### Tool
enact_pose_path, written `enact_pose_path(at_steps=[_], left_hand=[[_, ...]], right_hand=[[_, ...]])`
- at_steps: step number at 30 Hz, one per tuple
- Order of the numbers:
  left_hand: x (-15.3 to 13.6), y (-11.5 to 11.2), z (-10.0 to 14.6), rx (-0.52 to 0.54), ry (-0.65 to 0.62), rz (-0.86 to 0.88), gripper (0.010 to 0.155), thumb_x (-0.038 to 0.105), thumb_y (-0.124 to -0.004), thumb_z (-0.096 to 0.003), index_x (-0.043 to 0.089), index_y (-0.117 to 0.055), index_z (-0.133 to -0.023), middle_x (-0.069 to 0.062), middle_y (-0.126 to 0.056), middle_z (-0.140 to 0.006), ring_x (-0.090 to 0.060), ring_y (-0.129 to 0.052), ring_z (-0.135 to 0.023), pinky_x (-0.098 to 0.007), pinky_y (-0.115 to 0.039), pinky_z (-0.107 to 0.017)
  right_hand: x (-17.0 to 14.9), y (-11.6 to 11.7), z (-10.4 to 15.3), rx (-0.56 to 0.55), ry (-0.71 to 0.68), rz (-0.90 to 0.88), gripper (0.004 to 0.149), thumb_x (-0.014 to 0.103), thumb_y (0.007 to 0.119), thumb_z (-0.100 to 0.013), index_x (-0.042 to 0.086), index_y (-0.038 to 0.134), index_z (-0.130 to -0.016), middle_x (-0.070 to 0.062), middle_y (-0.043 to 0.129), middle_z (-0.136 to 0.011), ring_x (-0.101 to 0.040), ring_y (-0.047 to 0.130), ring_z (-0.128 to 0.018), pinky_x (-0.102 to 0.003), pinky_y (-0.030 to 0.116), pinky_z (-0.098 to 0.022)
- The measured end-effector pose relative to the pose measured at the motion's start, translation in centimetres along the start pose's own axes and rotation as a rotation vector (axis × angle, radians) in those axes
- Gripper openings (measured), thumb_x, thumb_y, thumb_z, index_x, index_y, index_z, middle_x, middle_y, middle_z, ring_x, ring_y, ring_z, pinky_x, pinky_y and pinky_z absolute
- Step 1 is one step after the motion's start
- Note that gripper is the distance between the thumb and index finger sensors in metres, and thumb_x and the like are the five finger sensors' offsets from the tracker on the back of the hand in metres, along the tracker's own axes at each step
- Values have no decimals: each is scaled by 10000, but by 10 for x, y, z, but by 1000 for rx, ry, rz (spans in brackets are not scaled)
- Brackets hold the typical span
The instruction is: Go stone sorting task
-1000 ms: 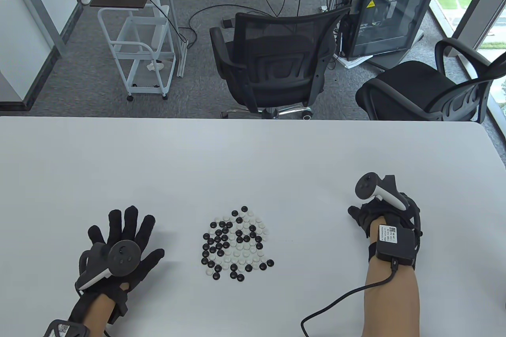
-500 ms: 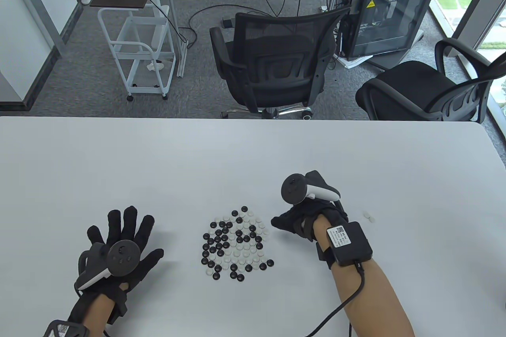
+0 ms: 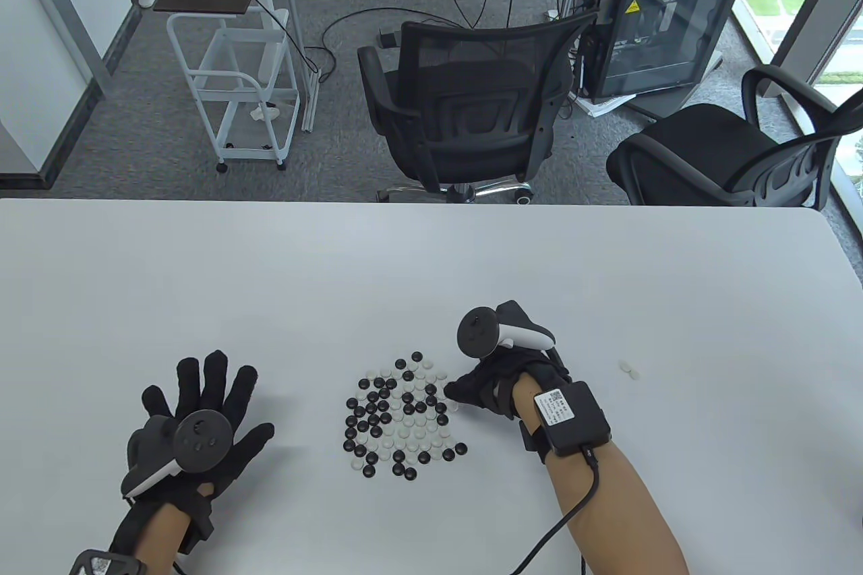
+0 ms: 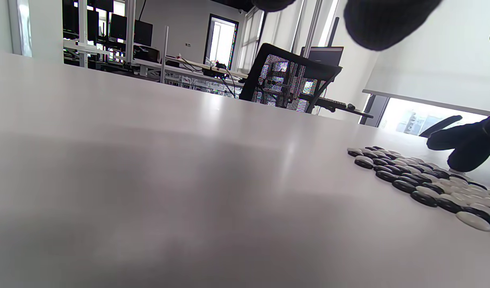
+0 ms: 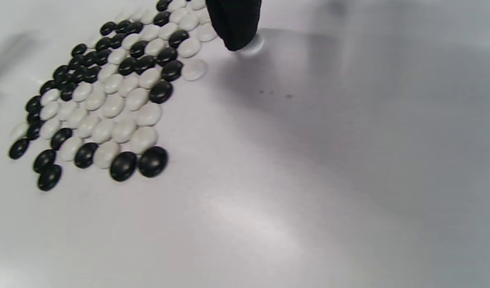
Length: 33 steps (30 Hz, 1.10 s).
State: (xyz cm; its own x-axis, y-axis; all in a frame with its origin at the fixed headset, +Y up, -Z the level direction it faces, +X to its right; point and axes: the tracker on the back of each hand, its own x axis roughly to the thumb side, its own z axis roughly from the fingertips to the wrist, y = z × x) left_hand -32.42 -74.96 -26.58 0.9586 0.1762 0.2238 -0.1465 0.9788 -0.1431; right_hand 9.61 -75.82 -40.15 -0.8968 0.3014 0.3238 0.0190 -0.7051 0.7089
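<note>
Where the table view looks down on the white desk (image 3: 431,265), a cluster of small round black and white Go stones (image 3: 401,416) lies near the desk's front edge, midway along it. The black-gloved left hand (image 3: 195,427) rests flat, fingers spread, holding nothing, well apart to the cluster's left. The black-gloved right hand (image 3: 495,383) reaches the cluster's right edge. Two white stones (image 3: 630,369) lie apart toward the right edge.

From the left wrist view, the cluster (image 4: 425,186) sits at right, the right hand (image 4: 467,144) touching down behind it.

From the right wrist view, one fingertip (image 5: 235,24) presses a single white stone (image 5: 253,45) just beside the cluster (image 5: 109,92); whether other fingers pinch it cannot be told.
</note>
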Motion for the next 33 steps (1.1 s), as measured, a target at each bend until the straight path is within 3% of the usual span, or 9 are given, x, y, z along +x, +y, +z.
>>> enact_pose_path(at_steps=[10,16,28,33], left_hand=[[-2,0,1,-4,4,1,833,633,-554,-601,201,-192,-1215,-262,43,-1217,-592,82,-1046,-848,33,-509],[-2,0,0,-7,6,0,834,633,-556,-600,202,-191,-1214,-262,42,-1217,-592,81,-1047,-848,32,-510],[-1,0,-1,-9,3,-9,832,636,-551,-600,202,-191,-1213,-264,40,-1216,-594,75,-1046,-849,25,-509],[0,-1,-1,-2,0,-8,833,635,-551,-602,200,-190,-1214,-265,40,-1216,-593,77,-1046,-849,25,-508]], right_hand=[[-105,-3,54,-36,348,-135,645,454,580,-615,23,699,-1080,-466,100,-1083,-748,6,-869,-944,160,-514],[-143,4,80,-67,467,-196,649,452,573,-618,19,678,-1089,-463,78,-1078,-746,-5,-865,-943,149,-510],[-159,10,88,-119,514,-219,679,464,560,-618,6,603,-1117,-469,52,-1070,-748,-13,-860,-942,149,-506],[-139,2,83,-123,469,-164,690,464,556,-615,-5,607,-1118,-481,57,-1067,-753,-16,-854,-942,148,-503]])
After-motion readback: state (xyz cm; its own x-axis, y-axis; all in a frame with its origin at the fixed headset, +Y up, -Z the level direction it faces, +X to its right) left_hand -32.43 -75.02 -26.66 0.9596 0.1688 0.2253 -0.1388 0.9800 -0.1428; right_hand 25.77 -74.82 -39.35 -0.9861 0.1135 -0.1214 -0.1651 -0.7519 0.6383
